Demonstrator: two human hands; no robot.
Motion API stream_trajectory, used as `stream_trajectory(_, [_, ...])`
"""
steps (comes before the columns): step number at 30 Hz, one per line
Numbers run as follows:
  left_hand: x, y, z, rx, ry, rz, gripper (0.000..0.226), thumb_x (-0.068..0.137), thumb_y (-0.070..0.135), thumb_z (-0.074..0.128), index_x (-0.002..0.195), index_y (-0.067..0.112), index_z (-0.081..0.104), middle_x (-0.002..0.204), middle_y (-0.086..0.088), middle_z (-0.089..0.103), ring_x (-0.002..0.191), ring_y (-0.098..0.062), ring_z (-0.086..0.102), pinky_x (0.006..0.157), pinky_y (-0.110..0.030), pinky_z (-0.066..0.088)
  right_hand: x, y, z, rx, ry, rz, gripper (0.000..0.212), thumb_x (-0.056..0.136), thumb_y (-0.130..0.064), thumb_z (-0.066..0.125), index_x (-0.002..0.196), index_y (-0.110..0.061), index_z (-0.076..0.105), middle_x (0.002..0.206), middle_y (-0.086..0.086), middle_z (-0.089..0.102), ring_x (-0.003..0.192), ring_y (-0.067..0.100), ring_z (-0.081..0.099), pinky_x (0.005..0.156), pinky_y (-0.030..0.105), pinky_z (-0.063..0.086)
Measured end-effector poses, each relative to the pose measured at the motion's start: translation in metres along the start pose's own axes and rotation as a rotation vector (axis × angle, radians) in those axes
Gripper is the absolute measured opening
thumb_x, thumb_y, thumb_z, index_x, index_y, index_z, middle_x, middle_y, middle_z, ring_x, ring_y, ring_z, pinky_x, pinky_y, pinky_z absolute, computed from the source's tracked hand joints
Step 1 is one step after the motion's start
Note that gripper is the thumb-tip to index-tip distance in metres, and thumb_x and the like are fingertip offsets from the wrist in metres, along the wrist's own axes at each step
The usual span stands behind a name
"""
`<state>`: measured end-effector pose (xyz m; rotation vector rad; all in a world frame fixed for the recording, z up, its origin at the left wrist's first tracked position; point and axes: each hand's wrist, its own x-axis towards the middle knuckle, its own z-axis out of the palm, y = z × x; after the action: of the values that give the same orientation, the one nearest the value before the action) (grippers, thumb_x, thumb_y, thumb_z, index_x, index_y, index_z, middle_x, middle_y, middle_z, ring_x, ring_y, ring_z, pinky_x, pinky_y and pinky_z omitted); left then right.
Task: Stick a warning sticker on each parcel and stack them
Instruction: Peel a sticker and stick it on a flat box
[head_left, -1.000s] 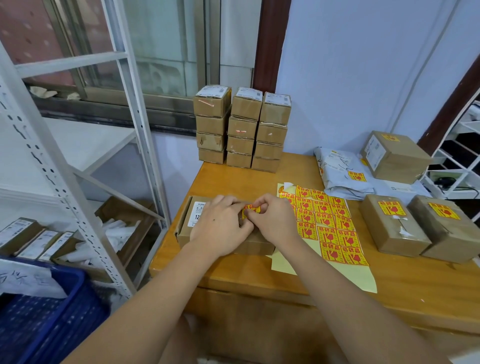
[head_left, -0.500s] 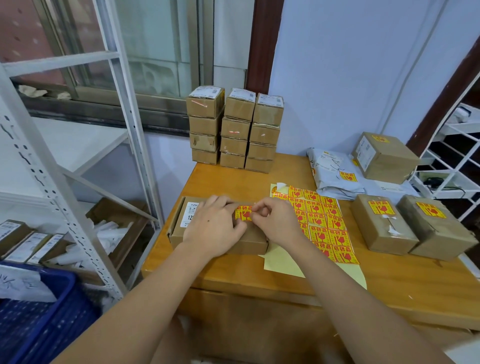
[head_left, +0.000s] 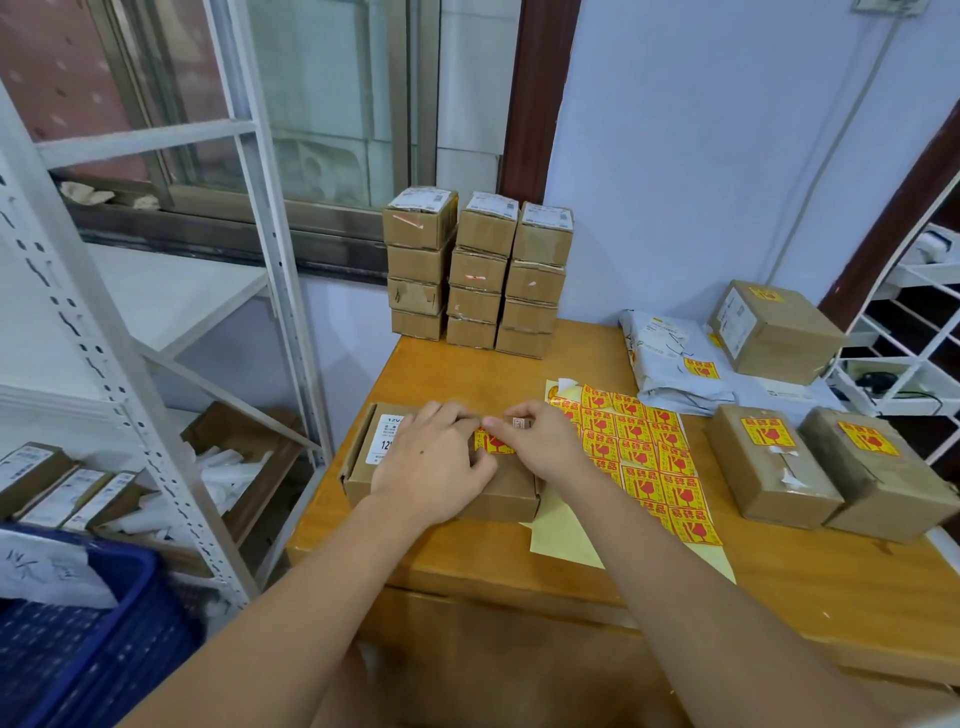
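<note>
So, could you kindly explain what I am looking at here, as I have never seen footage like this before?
There is no machine here. A person wears a camera on the head, so the single view looks forward and down along both bare arms. The left hand rests on a flat cardboard parcel on the wooden table, and the right hand presses a yellow warning sticker onto its top. Neither hand has a grip round anything, as far as I can see. Beside the parcel lies a sheet of stickers. To the right sit two brown parcels already stickered, with a grey mailer bag and a bigger box behind. Stacked small boxes stand at the table's far edge.
</note>
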<state>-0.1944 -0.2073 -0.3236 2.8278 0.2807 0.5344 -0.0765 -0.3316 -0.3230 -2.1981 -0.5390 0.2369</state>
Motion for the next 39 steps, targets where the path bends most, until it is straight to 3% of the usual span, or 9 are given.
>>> stream_trajectory(4, [0.0, 0.001, -0.001, -0.011, 0.007, -0.003, 0.048, 0.097, 0.043, 0.044, 0.14, 0.029, 0.061, 0.134, 0.009, 0.057, 0.125, -0.013, 0.043, 0.108, -0.035, 0.036, -0.001, 0.002, 0.001, 0.06, 0.015, 0.002, 0.043, 0.087, -0.044, 0.076, 0.118, -0.015, 0.067, 0.112, -0.006, 0.058, 0.105, 0.013, 0.053, 0.085, 0.031, 0.044])
stream_trajectory(11, [0.0, 0.002, -0.001, -0.012, 0.006, -0.002, 0.047, 0.098, 0.044, 0.045, 0.138, 0.027, 0.063, 0.134, 0.007, 0.058, 0.125, -0.015, 0.044, 0.106, -0.037, 0.039, 0.005, 0.006, -0.001, 0.223, 0.003, 0.021, 0.016, 0.093, -0.027, 0.073, 0.101, -0.013, 0.075, 0.09, -0.007, 0.067, 0.091, 0.014, 0.062, 0.074, 0.027, 0.047])
stream_trajectory(14, [0.0, 0.002, -0.001, -0.006, 0.003, -0.005, 0.046, 0.098, 0.045, 0.045, 0.136, 0.026, 0.064, 0.135, 0.007, 0.058, 0.125, -0.015, 0.044, 0.107, -0.038, 0.039, 0.006, 0.006, -0.002, 0.236, -0.004, 0.023, 0.005, 0.095, -0.021, 0.071, 0.092, -0.018, 0.074, 0.085, -0.007, 0.068, 0.089, 0.016, 0.063, 0.077, 0.03, 0.05])
stream_trajectory(18, [0.0, 0.002, -0.001, -0.002, 0.0, -0.016, 0.047, 0.098, 0.045, 0.046, 0.137, 0.025, 0.064, 0.136, 0.007, 0.058, 0.126, -0.015, 0.044, 0.108, -0.038, 0.038, 0.008, 0.004, -0.003, 0.182, 0.006, 0.015, 0.01, 0.098, -0.019, 0.066, 0.096, -0.016, 0.075, 0.091, -0.002, 0.07, 0.096, 0.021, 0.066, 0.089, 0.039, 0.054])
stream_trajectory(24, [0.001, 0.002, 0.0, 0.011, 0.004, -0.029, 0.049, 0.097, 0.048, 0.045, 0.136, 0.026, 0.064, 0.134, 0.008, 0.058, 0.124, -0.014, 0.044, 0.106, -0.037, 0.039, 0.009, 0.001, -0.003, 0.036, 0.001, -0.032, 0.02, 0.101, -0.022, 0.06, 0.107, -0.01, 0.075, 0.101, 0.002, 0.07, 0.098, 0.019, 0.063, 0.082, 0.03, 0.047])
stream_trajectory(29, [0.002, 0.002, 0.002, 0.028, 0.014, -0.034, 0.049, 0.096, 0.048, 0.043, 0.133, 0.025, 0.064, 0.132, 0.008, 0.058, 0.122, -0.014, 0.044, 0.105, -0.037, 0.039, 0.01, -0.001, -0.006, -0.048, -0.072, -0.011, 0.044, 0.088, -0.053, 0.071, 0.109, -0.014, 0.066, 0.101, -0.003, 0.064, 0.097, 0.017, 0.06, 0.074, 0.031, 0.043])
stream_trajectory(32, [0.002, 0.001, 0.003, 0.04, 0.01, -0.045, 0.049, 0.095, 0.047, 0.041, 0.13, 0.023, 0.065, 0.131, 0.008, 0.057, 0.122, -0.014, 0.044, 0.106, -0.036, 0.038, 0.01, -0.005, -0.002, -0.131, -0.09, 0.033, 0.061, 0.08, -0.06, 0.076, 0.117, -0.015, 0.059, 0.106, -0.003, 0.058, 0.101, 0.017, 0.056, 0.074, 0.032, 0.043])
stream_trajectory(39, [0.003, 0.003, 0.003, 0.036, 0.005, -0.064, 0.05, 0.096, 0.047, 0.043, 0.135, 0.021, 0.061, 0.133, 0.006, 0.055, 0.122, -0.015, 0.044, 0.106, -0.037, 0.04, 0.017, -0.007, 0.0, -0.111, -0.092, 0.032, 0.052, 0.077, -0.061, 0.077, 0.09, -0.018, 0.052, 0.09, -0.003, 0.059, 0.09, 0.017, 0.057, 0.067, 0.034, 0.041])
